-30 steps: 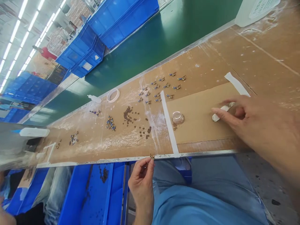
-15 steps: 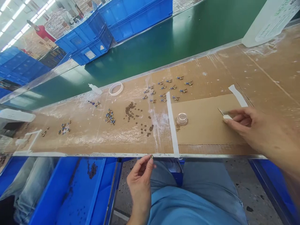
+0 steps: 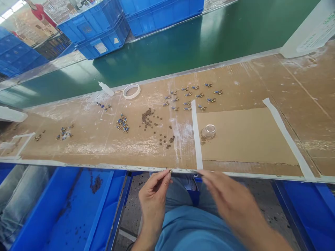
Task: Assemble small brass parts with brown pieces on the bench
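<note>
My left hand (image 3: 154,195), at the front edge of the bench, is closed in a pinch on a small gold-coloured piece (image 3: 170,170), mostly hidden by the fingertips. To its right my right hand (image 3: 230,198) is smeared by motion, fingers together. A thin stick (image 3: 195,172) pokes out from its fingertips toward the left hand. On the cardboard beyond lies a small clear plastic cup (image 3: 208,131). Small blue-and-gold figures (image 3: 199,95) lie spread in rows, and more figures (image 3: 122,123) form a heap farther left. Small brown discs (image 3: 148,118) are scattered between them.
White tape strips (image 3: 197,139) border the cardboard sheet (image 3: 248,136). A tape roll (image 3: 131,91) and a small squeeze bottle (image 3: 106,88) lie near the green belt (image 3: 167,52). A large white bottle (image 3: 306,35) stands at right, blue crates (image 3: 99,35) behind. Blue bins (image 3: 78,209) sit below the bench.
My right hand has moved left and down with the thin stick, from over the cardboard to the bench edge near my left hand. The left hand keeps its pinch. The view has shifted slightly.
</note>
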`<state>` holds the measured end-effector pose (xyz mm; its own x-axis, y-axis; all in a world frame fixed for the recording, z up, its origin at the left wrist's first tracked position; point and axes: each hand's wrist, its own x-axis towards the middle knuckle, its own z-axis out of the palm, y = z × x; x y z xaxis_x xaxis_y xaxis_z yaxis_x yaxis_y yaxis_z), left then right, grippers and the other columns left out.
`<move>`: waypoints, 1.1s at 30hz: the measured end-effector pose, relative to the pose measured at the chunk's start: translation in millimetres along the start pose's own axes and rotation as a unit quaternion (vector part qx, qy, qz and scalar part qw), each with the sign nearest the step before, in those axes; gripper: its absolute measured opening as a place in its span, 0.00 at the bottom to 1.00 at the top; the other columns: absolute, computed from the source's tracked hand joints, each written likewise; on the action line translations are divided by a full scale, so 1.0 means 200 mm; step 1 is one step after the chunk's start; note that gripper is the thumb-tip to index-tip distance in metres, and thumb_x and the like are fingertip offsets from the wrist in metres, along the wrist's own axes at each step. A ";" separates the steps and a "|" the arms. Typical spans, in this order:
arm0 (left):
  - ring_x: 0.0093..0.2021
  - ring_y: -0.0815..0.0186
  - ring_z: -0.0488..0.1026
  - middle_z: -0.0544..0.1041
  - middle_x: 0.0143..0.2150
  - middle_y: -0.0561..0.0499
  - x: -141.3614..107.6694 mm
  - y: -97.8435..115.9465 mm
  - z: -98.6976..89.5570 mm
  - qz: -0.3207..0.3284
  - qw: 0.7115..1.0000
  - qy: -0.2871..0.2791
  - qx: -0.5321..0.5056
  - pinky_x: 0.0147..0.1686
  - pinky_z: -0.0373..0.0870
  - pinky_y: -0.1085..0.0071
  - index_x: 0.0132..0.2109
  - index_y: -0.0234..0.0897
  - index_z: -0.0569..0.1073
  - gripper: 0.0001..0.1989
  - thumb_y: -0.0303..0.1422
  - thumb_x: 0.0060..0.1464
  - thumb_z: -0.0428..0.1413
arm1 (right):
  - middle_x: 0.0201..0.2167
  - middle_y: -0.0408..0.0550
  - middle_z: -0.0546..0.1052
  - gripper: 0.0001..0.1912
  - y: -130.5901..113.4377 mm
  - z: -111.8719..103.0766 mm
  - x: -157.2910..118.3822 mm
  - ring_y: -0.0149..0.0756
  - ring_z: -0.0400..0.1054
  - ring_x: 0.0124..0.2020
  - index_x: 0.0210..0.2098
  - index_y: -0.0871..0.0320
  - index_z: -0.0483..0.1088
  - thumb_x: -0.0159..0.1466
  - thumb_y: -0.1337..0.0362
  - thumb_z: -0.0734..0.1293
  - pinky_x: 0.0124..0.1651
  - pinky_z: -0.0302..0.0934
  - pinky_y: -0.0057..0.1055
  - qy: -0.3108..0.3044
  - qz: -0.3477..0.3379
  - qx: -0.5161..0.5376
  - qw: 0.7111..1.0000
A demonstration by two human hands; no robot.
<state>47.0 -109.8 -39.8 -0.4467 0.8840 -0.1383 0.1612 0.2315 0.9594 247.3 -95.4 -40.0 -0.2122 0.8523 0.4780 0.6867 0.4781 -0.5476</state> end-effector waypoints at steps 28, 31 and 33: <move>0.28 0.65 0.77 0.82 0.29 0.50 0.02 0.03 -0.01 -0.040 0.999 -0.026 -0.022 0.32 0.76 0.72 0.35 0.39 0.85 0.06 0.33 0.48 0.67 | 0.22 0.39 0.67 0.09 -0.18 0.25 0.09 0.28 0.64 0.23 0.31 0.56 0.59 0.70 0.69 0.58 0.27 0.51 0.28 -0.099 -0.033 -0.068 0.992; 0.28 0.66 0.77 0.81 0.28 0.51 0.01 0.03 -0.01 -0.032 0.999 -0.027 -0.020 0.32 0.76 0.73 0.36 0.39 0.85 0.06 0.33 0.48 0.66 | 0.21 0.38 0.64 0.10 -0.18 0.25 0.09 0.29 0.62 0.22 0.30 0.56 0.58 0.69 0.70 0.59 0.26 0.50 0.29 -0.095 -0.037 -0.077 0.992; 0.28 0.66 0.77 0.81 0.28 0.51 0.01 0.02 -0.01 -0.027 0.999 -0.028 -0.015 0.32 0.76 0.73 0.36 0.40 0.84 0.05 0.32 0.49 0.66 | 0.21 0.38 0.64 0.10 -0.19 0.25 0.10 0.29 0.62 0.22 0.30 0.56 0.58 0.68 0.71 0.58 0.26 0.49 0.29 -0.093 -0.039 -0.082 0.992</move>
<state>45.2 -107.0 -35.1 -0.4039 0.8920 -0.2027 0.1108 0.2677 0.9571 182.4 -85.5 -43.1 -0.3825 0.8458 0.3719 0.7635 0.5161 -0.3883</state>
